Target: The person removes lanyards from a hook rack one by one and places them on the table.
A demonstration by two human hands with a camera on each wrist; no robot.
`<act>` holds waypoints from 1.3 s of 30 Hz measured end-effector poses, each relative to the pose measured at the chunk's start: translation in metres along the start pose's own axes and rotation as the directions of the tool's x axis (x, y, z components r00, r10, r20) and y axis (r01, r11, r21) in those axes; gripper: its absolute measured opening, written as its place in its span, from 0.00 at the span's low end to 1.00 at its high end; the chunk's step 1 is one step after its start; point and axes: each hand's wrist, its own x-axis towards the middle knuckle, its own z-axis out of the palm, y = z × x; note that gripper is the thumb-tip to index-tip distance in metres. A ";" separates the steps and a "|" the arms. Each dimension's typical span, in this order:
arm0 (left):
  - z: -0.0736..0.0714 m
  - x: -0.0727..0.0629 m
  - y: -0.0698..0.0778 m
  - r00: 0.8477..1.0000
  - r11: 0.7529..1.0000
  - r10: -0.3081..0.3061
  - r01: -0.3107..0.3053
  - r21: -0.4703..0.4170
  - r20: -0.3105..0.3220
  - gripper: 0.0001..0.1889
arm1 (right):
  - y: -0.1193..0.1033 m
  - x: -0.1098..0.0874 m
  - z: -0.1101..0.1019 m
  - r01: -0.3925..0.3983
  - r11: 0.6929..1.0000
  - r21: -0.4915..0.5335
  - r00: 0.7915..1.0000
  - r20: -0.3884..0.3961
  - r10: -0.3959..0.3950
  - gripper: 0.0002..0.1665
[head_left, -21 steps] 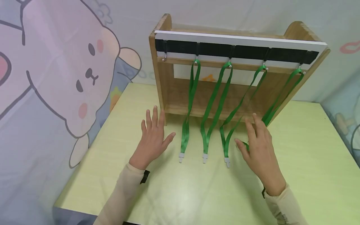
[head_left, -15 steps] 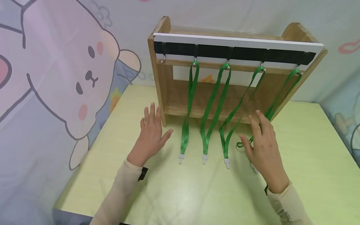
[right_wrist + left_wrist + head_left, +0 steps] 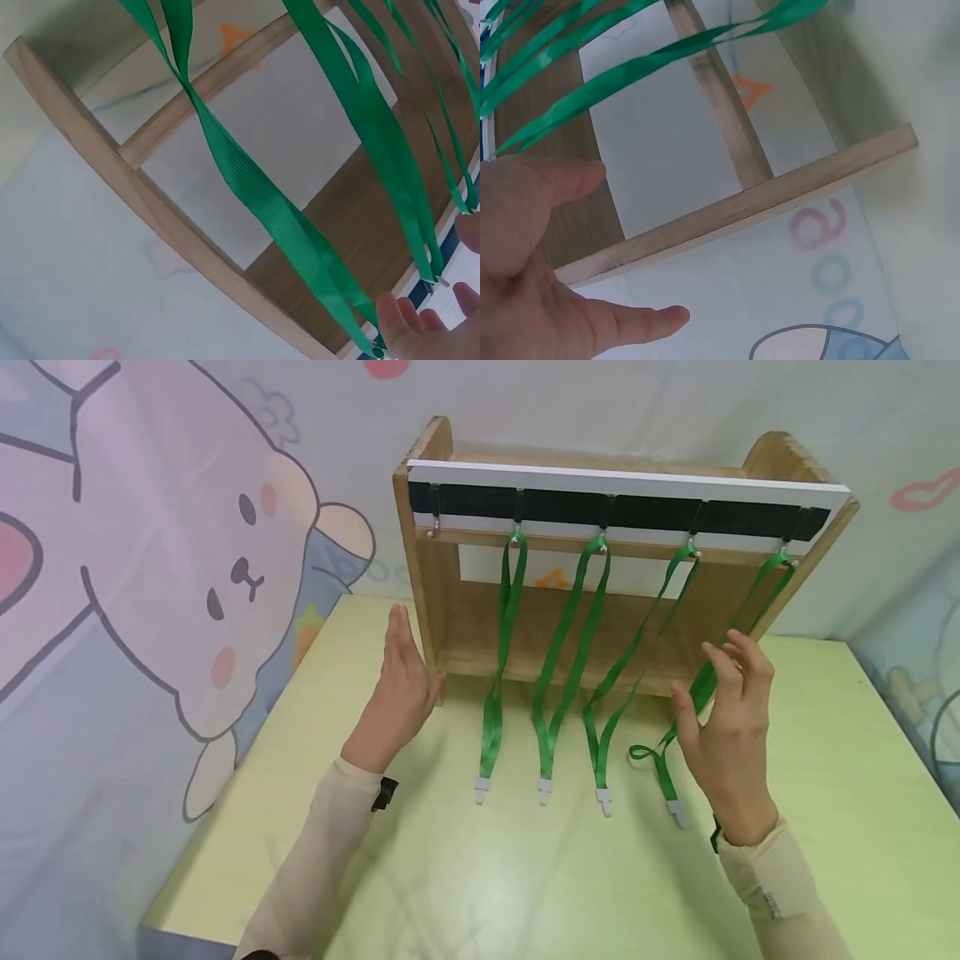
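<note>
Several green lanyards hang from metal hooks on the front of a wooden rack (image 3: 422, 593). In the head view, the rightmost lanyard (image 3: 663, 774) has a small loop near its grey clip (image 3: 677, 814). My right hand (image 3: 731, 739), fingers slightly bent and holding nothing, is just right of that lanyard and overlaps its upper strap. Beside the rack's left side panel, my left hand (image 3: 397, 693) is turned edge-on with straight fingers. The left wrist view shows its thumb and a finger (image 3: 656, 321) spread apart. The leftmost hook (image 3: 433, 527) carries no lanyard.
The rack stands at the back of a pale yellow table (image 3: 480, 885). Across its top front runs a white board with a black strip (image 3: 562, 508). A cartoon-printed cloth (image 3: 150, 568) hangs behind and to the left.
My right hand has moved right and slightly up, uncovering the rightmost lanyard's loop and clip. My left hand has risen a little and turned edge-on. The head view has shifted slightly.
</note>
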 end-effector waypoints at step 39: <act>0.025 0.060 -0.003 0.925 0.913 -0.331 0.265 -0.311 -0.185 0.34 | 0.024 0.047 0.013 -0.451 0.893 -0.005 0.845 -0.325 0.425 0.13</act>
